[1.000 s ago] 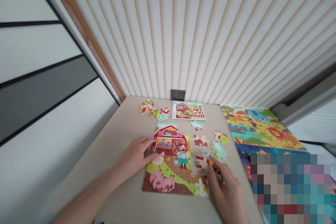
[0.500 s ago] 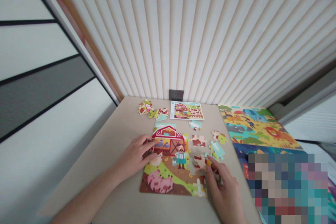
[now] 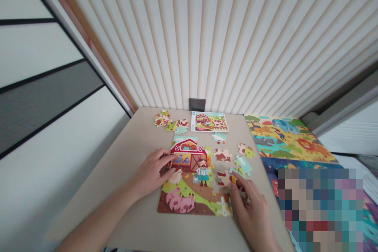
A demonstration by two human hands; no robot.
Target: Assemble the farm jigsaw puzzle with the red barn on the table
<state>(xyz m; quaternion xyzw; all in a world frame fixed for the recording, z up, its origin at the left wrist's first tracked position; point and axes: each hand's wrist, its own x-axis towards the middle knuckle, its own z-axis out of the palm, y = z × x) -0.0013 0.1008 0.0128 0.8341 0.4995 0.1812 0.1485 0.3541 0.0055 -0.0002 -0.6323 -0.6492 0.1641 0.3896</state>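
While the left hand (image 3: 155, 167) rests on the near-rectangular, colourful cardboard farm puzzle (image 3: 189, 183), its thumb and fingers are spread apart over the left edge, probably steadying the joined part. The puzzle lies flat on a beige tabletop (image 3: 121, 157), its barn, farmer and pink pig together and its right side ragged. At that side is the right hand (image 3: 254, 201), index finger and thumb around the yellow-tipped end of a brown-and-cream cardboard piece (image 3: 223, 178); I cannot tell whether this grip clamps the piece or merely touches it. Another brown-and-cream cardboard piece (image 3: 223, 155) lies just beyond, and pale-blue-and-green cardboard pieces (image 3: 243, 166) lie to the right, seemingly within easy reach. Behind the puzzle, a white-bordered rectangular picture card (image 3: 210, 122) shows the whole farm scene, perhaps set there for comparison. A multicoloured heap of cardboard pieces (image 3: 163, 119) sits at far left, apparently out of the hands' way.
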